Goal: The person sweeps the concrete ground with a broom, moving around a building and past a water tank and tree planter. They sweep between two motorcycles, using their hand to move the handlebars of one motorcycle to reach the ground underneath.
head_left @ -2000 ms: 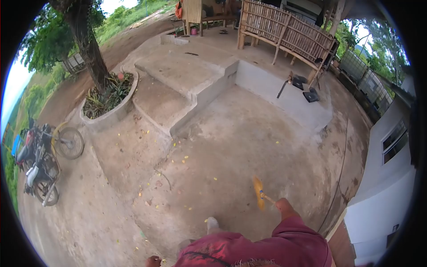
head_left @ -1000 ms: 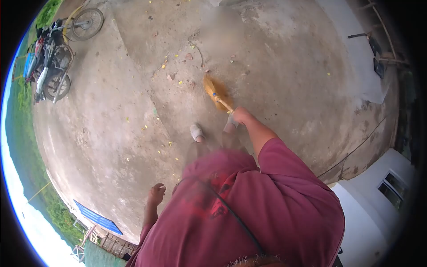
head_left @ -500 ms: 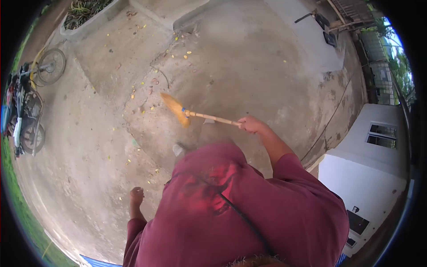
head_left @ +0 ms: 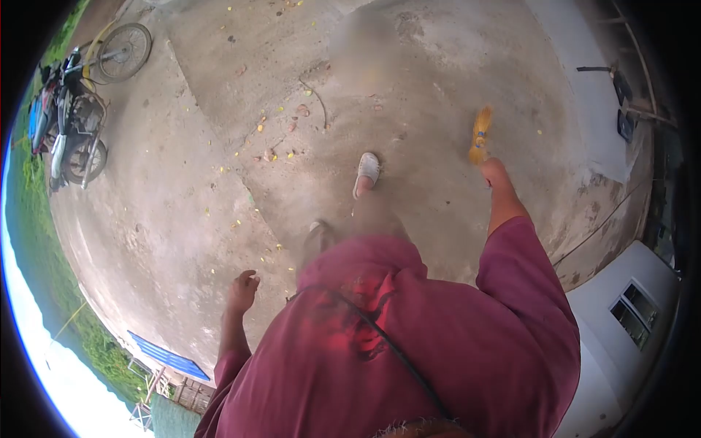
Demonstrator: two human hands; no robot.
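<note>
My right hand [head_left: 494, 173] is wrapped round the handle of a broom, out to the right on a stretched arm. The broom [head_left: 480, 136] has golden-yellow bristles that point away from me, low over the concrete; its handle is mostly hidden behind the hand and forearm. Hanging at my left side, my left hand [head_left: 243, 290] has its fingers loosely bent and apart, with nothing in it. Scattered yellow and brown leaves [head_left: 270, 155] lie on the ground between the two hands, near a thin curved twig [head_left: 319, 102].
A motorcycle [head_left: 80, 109] stands at the far left. My light shoe [head_left: 369, 166] is on the concrete floor [head_left: 431, 241] ahead. On the right are a pale raised ledge [head_left: 577, 109] and a white structure with a window [head_left: 634, 314]. A blue sheet [head_left: 168, 355] shows at lower left.
The broom has swung from the middle over to the right with my right hand, its bristles now pointing away from me. One foot has stepped forward, and my left hand appears slightly further forward.
</note>
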